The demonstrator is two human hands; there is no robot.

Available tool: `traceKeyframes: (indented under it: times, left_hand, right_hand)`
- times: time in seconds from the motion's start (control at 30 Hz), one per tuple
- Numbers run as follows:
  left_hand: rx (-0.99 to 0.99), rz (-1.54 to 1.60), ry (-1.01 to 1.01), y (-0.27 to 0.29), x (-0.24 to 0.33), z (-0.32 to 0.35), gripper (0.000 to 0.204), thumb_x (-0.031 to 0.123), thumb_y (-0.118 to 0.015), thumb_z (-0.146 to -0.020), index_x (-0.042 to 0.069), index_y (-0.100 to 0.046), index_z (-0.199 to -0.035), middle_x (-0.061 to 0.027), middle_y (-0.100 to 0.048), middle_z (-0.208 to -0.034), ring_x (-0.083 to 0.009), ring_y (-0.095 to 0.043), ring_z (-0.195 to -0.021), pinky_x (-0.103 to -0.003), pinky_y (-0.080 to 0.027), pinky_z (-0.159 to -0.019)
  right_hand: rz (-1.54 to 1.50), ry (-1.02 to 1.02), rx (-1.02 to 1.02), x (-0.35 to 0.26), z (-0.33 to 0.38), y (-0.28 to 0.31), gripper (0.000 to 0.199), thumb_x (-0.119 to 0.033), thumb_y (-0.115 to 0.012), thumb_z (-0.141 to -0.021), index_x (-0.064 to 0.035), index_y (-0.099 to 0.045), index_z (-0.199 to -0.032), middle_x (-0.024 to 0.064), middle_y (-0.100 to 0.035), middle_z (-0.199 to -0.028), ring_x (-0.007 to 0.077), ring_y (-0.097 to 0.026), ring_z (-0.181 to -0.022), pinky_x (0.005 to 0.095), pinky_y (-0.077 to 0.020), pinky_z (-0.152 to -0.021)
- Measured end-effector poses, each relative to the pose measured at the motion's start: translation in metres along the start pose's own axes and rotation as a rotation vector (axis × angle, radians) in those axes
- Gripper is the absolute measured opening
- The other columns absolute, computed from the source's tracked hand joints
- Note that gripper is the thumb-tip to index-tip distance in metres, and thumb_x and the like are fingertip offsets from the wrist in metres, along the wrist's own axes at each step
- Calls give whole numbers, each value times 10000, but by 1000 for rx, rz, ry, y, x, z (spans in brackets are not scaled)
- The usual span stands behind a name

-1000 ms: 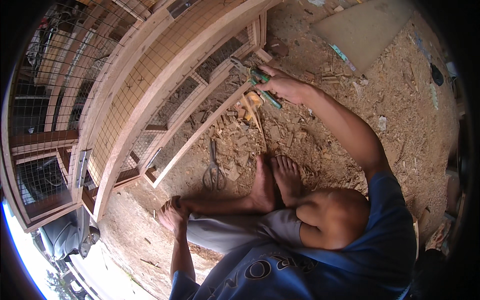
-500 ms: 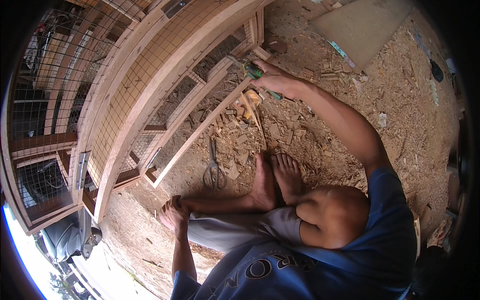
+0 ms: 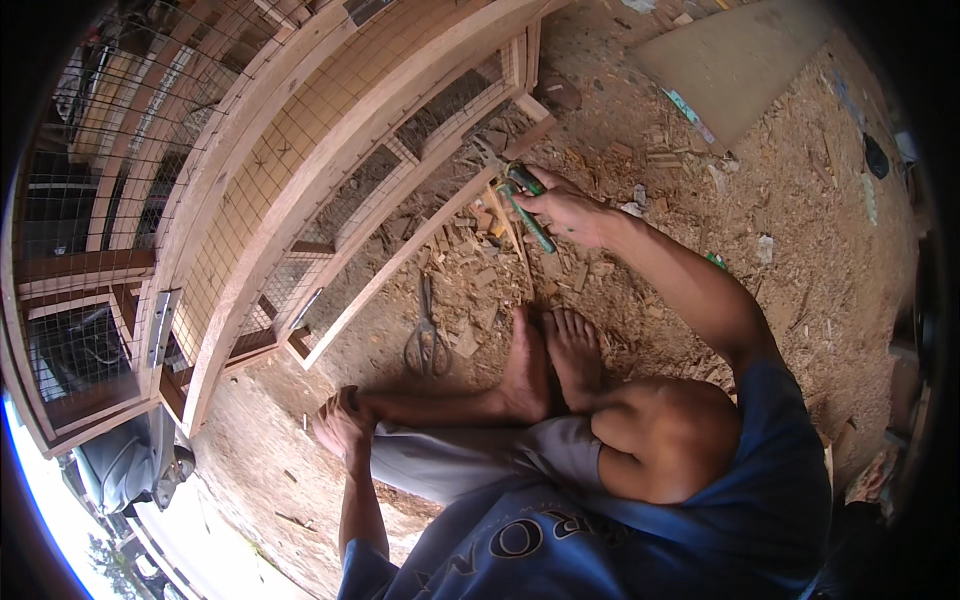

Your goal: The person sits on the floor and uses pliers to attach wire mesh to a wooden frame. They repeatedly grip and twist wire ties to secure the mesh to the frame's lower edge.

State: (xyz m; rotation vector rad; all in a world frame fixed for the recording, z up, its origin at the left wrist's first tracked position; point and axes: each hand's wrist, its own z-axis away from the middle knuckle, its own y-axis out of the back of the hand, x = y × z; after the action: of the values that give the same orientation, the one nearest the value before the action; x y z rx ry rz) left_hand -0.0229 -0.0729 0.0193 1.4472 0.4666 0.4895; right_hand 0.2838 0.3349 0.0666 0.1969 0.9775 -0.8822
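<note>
In my right hand is a pair of pliers with green handles spread apart. The pliers' jaws point up and left, near the far end of a narrow wooden strip beside the cage frame. Low on the left, my left hand rests with its fingers curled over my bent left knee; some fingertips are hard to make out. The wooden cage frame, covered in wire mesh, curves across the left and top of the view.
Dark-handled scissors lie on the ground near my bare feet. Wood chips and shavings cover much of the floor. A flat board lies at the far right. Metal hinges sit on the cage frame.
My right hand has drawn slightly back and right from the frame with the pliers, whose handles and jaws now show more plainly. My left hand stays on the knee.
</note>
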Motion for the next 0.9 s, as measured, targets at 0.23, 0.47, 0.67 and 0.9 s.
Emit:
traceKeyframes:
  times: [0.23,0.47,0.67,0.9]
  left_hand:
    - [-33,35,-1,-5,-6,-1,220,246,-575,-910,103,-700,-1021,-125,-727,-980,-310,-662,-968,-410,-476,-896]
    - [1,35,-11,-6,-7,0,220,256,-570,-898,128,-706,-1016,-108,-728,-966,-309,-663,-948,-419,-453,-907]
    - [-25,-10,11,1,-2,-1,219,270,-577,-888,153,-712,-1015,-86,-734,-955,-302,-666,-923,-416,-441,-898]
    - [-8,11,-9,0,-8,5,242,302,-579,-886,153,-712,-1024,-84,-734,-942,-306,-669,-920,-415,-449,-891]
  right_hand:
    - [149,79,-29,1,-13,-9,642,-231,-609,-996,-160,-287,-1548,121,-415,-1482,279,-385,-1403,617,-320,-1118]
    - [297,127,97,-13,-22,-12,650,-233,-601,-1000,-73,-287,-1546,184,-431,-1491,270,-411,-1377,417,-346,-1123]
    - [271,138,70,-15,-26,-12,739,-228,-625,-987,-52,-217,-1578,178,-438,-1483,260,-447,-1324,412,-362,-1103]
    - [244,126,96,-7,-27,-11,796,-218,-638,-981,-40,-159,-1591,188,-424,-1486,262,-464,-1297,416,-389,-1076]
